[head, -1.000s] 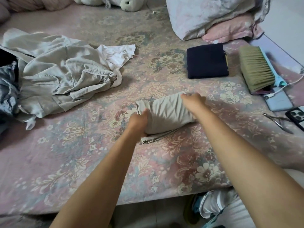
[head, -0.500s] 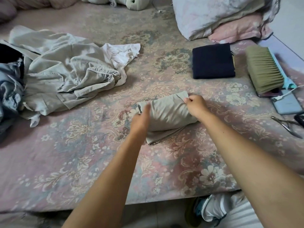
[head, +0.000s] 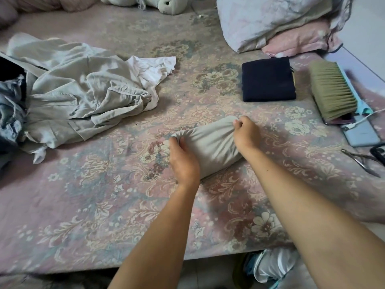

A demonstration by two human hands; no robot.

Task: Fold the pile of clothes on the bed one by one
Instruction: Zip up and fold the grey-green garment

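A beige garment (head: pixel 211 147) lies folded into a compact bundle in the middle of the floral bed cover (head: pixel 104 205). My left hand (head: pixel 183 161) grips its left end, fingers curled into the cloth. At the far right corner my right hand (head: pixel 245 134) pinches the fabric. To the left lies the unfolded pile (head: pixel 79 97): light grey-beige clothes, a white piece (head: pixel 154 67) and a blue denim item (head: pixel 10 119) at the edge. One folded dark navy garment (head: pixel 268 80) rests at the back right.
A bed brush (head: pixel 333 90) with a teal handle lies at the right, beside a phone on a white cable (head: pixel 362 134), nail nippers (head: pixel 362 161) and a second phone. Pillows (head: pixel 277 21) and a plush toy (head: pixel 166 5) sit at the back. The bed's front edge is near me.
The loose flap that stuck out under the bundle is gone from sight. My left hand has moved from the bundle's front to grip its left end; my right hand stays on the right corner.
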